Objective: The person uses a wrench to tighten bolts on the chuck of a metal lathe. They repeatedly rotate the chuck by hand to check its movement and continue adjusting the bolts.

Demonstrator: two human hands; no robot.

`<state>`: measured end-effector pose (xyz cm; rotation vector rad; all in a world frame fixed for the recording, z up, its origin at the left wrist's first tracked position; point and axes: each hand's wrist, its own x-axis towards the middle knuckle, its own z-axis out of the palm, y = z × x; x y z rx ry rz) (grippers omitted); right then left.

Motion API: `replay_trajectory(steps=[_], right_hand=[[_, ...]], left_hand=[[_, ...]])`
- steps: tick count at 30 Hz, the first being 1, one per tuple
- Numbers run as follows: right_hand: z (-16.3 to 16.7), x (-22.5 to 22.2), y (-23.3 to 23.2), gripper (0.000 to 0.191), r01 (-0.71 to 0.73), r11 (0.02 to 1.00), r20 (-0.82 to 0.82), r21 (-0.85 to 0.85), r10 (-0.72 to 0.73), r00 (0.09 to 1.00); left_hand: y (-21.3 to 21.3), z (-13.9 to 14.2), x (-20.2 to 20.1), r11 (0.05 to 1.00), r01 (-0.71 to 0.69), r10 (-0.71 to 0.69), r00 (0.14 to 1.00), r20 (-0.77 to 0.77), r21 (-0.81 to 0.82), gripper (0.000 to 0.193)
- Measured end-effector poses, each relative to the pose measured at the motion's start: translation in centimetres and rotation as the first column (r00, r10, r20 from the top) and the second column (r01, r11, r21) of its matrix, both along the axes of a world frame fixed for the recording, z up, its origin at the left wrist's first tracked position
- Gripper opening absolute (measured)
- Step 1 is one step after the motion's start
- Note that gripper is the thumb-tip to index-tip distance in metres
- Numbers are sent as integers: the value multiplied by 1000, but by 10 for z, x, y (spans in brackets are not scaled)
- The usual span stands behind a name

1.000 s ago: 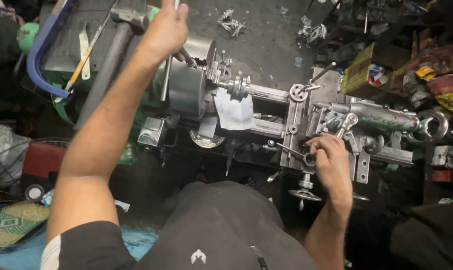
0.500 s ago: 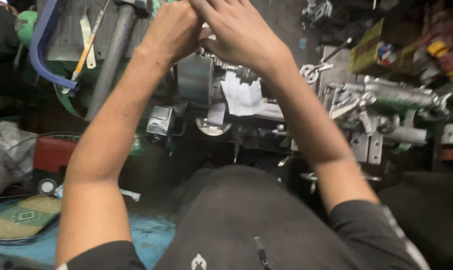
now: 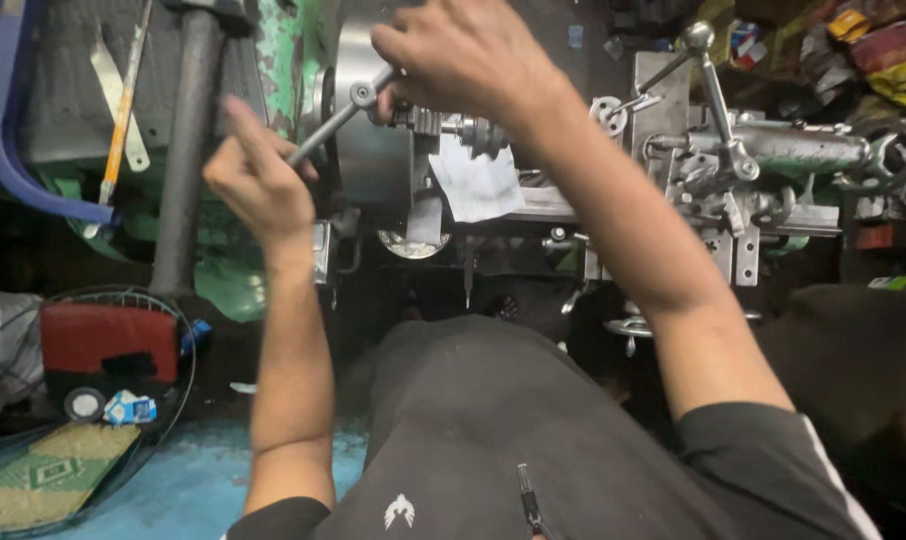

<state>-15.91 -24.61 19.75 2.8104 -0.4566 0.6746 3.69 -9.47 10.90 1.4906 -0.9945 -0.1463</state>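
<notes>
I stand over a metal lathe. My left hand (image 3: 258, 180) is closed around the lower end of a steel chuck key bar (image 3: 338, 115). My right hand (image 3: 463, 55) grips the other end of that bar, right over the round grey chuck (image 3: 368, 150). A short ribbed metal workpiece (image 3: 473, 130) sticks out of the chuck to the right. A white paper scrap (image 3: 478, 180) hangs below the workpiece.
The tool post with a ball-ended lever (image 3: 708, 80) and the tailstock (image 3: 813, 150) sit to the right. A dark bar (image 3: 183, 150), a blue hose (image 3: 13, 150) and a yellow-handled tool (image 3: 123, 110) lie at left. A red box (image 3: 108, 340) sits in a wire basket.
Both hands were together at the chuck; now my left hand has swung down and left along the key bar. A second ago my right hand was on a handwheel at the carriage.
</notes>
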Motion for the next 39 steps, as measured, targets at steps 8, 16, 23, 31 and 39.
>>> replay_trajectory(steps=[8,16,23,31,39], right_hand=[[-36,17,134,61,594,753,-59,283,-604,795],[-42,-4,111,70,128,520,-145,845,-7,989],[-118,6,117,62,1,425,-64,905,133,989],[-264,29,139,54,-529,536,523,658,181,833],[-307,53,169,48,-626,664,651,409,269,710]], left_hand=[[-131,17,76,879,477,-475,877,-70,2,68],[-33,23,54,907,412,-406,911,-71,93,75],[-9,17,38,889,346,-440,827,-351,-300,56],[-34,9,32,493,865,-822,498,275,-94,32],[-32,14,-20,543,840,-791,509,340,5,44]])
